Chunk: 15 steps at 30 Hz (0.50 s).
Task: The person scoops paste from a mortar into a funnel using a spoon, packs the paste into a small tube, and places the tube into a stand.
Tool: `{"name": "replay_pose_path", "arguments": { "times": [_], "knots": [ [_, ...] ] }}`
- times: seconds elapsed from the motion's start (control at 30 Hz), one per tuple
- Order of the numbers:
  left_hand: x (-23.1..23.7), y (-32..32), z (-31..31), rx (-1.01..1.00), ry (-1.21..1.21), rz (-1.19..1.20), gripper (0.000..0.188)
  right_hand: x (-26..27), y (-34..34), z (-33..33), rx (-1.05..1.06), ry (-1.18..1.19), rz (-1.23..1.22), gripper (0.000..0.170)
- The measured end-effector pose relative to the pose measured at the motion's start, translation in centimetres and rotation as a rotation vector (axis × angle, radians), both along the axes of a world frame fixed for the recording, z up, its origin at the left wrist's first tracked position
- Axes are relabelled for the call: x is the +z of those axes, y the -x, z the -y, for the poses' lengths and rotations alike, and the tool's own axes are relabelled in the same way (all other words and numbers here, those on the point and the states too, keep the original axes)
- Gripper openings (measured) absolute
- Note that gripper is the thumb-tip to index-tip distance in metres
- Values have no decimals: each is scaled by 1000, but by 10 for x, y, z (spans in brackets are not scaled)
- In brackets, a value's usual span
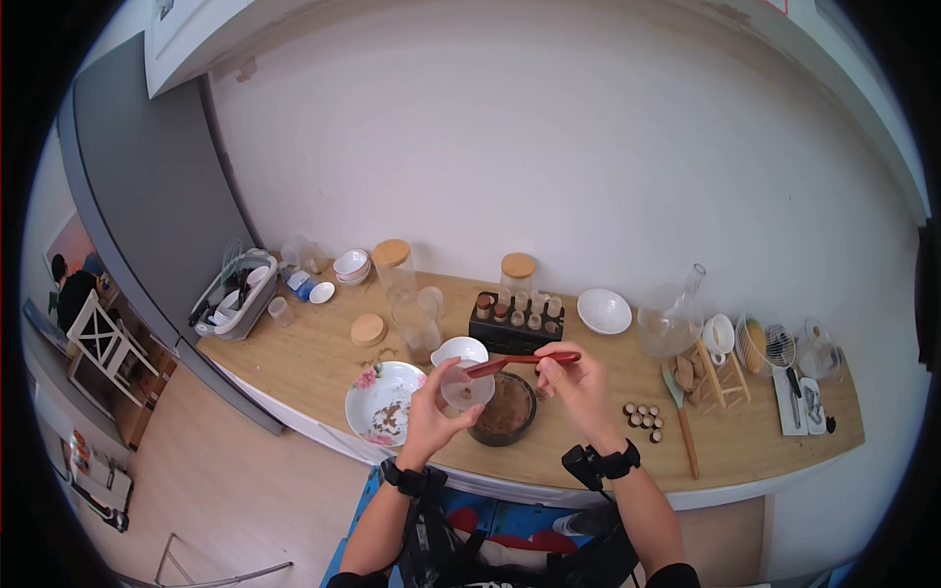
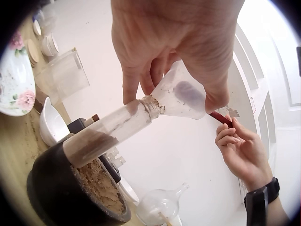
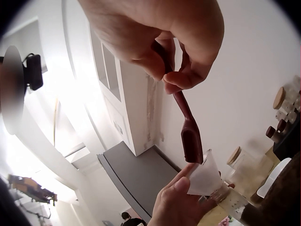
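Observation:
My left hand [image 1: 429, 419] grips a translucent plastic funnel [image 2: 181, 92] by its cone. The funnel's spout sits in the mouth of a clear glass tube [image 2: 115, 129], which has brown powder in its lower part. That tube stands tilted over a black bowl [image 2: 51, 188] of brown powder. Between thumb and fingers, my right hand [image 1: 580, 392] pinches the handle of a dark red scoop [image 3: 192, 141]. The scoop's tip is right at the funnel's rim, and its hollow faces the right wrist camera.
A floral plate [image 1: 358, 412] and a small white bowl [image 1: 461, 348] stand near the hands. Behind is a black rack [image 1: 505, 338] of small corked vials. Several caps [image 1: 643, 416], a spatula [image 1: 689, 441] and a glass flask [image 1: 667, 328] are to the right.

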State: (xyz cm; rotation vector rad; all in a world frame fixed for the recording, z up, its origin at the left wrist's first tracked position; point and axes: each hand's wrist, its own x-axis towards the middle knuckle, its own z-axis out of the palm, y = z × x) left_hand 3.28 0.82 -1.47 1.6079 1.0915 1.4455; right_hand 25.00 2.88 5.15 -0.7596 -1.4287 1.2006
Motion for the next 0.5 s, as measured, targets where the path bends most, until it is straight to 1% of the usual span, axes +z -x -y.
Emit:
{"name": "replay_pose_path", "arguments": {
  "times": [0.07, 0.1, 0.17, 0.23, 0.3, 0.33, 0.4, 0.5],
  "knots": [
    [-2, 1, 0, -1, -13, -3, 75, 0, -6, -2, -82, 18, -156, 18],
    [-3, 0, -1, -3, -6, 16, 75, -1, -9, -4, -85, 20, -156, 18],
    [-4, 1, -1, -7, 4, 36, 75, -8, -16, -10, -182, 78, -237, 18],
    [-5, 1, -2, 8, -22, 10, 72, -27, -21, -20, -213, 75, -207, 18],
    [-6, 0, -2, 1, -26, 27, 72, -50, -26, -31, -241, 163, -97, 17],
    [-6, 0, -3, -1, -31, 45, 72, -58, -27, -35, -242, 159, -98, 17],
    [-5, 0, -2, 2, -35, 37, 72, -72, -28, -41, -226, 200, -36, 14],
    [-6, 1, -2, 7, -27, 22, 72, -88, -30, -54, -186, 187, 2, 13]
  ]
}}
